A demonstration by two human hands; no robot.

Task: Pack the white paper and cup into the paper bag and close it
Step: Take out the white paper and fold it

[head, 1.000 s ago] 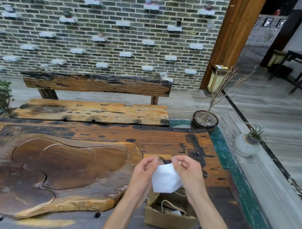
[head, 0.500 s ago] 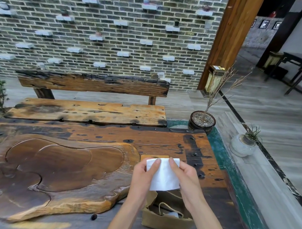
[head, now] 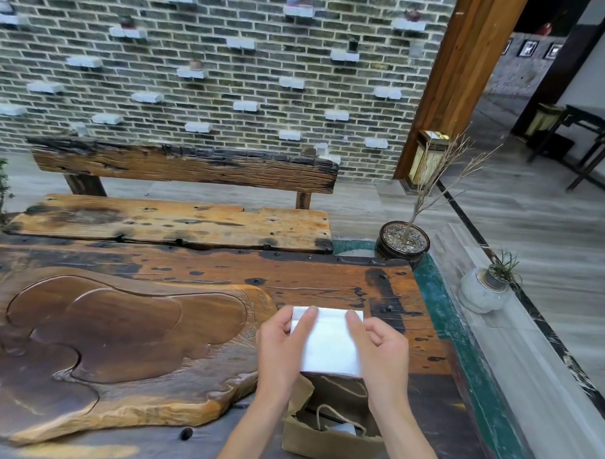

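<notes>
The white paper looks soft and matt. The paper bag is brown kraft, matt and creased, with handles that seem to be twisted cord. The table is old wood, stained, pitted and glossy; its carved tray is smooth, polished wood.

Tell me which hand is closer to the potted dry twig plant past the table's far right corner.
The right hand. It holds the white paper's right edge, on the side toward the potted twig plant; the left hand grips the left edge, farther away.
</notes>
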